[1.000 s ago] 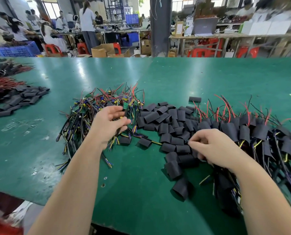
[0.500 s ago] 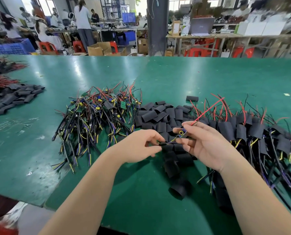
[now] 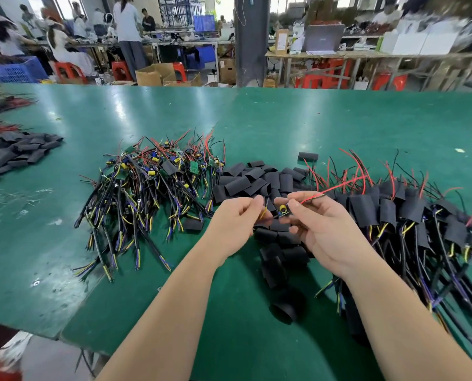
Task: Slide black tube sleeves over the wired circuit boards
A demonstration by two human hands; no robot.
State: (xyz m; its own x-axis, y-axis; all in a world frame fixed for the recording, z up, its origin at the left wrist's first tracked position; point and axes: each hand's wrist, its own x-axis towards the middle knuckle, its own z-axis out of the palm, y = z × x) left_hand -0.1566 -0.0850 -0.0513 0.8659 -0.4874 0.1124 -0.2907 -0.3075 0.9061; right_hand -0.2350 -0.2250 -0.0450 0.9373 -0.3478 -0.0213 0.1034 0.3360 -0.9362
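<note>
Wired circuit board (image 3: 283, 210), small and with a yellow part on it, is held in the air between both hands, just above the heap of black tube sleeves (image 3: 252, 182) on the green table (image 3: 284, 125). The right hand (image 3: 321, 229) pinches the board's right end between thumb and curled fingers, and a red wire (image 3: 339, 186) runs from there up and to the right. The left hand (image 3: 236, 220) has its fingers curled and pinches the yellow lead (image 3: 263, 213) at the board's left end; whether it holds a sleeve as well I cannot tell. The two hands are close together, fingertips nearly meeting. More sleeves lie under and in front of the hands, and a single sleeve (image 3: 283, 312) lies with its mouth open nearer the table's front edge. Left of the heap lies a tangle of bare boards (image 3: 147, 188) with black, yellow, blue and red wires. To the right is a spread of sleeved boards (image 3: 410, 213), their red wires pointing away. At far left lies a second sleeve heap (image 3: 20, 152). Behind the table, people (image 3: 127, 31) work at benches, blurred.
</note>
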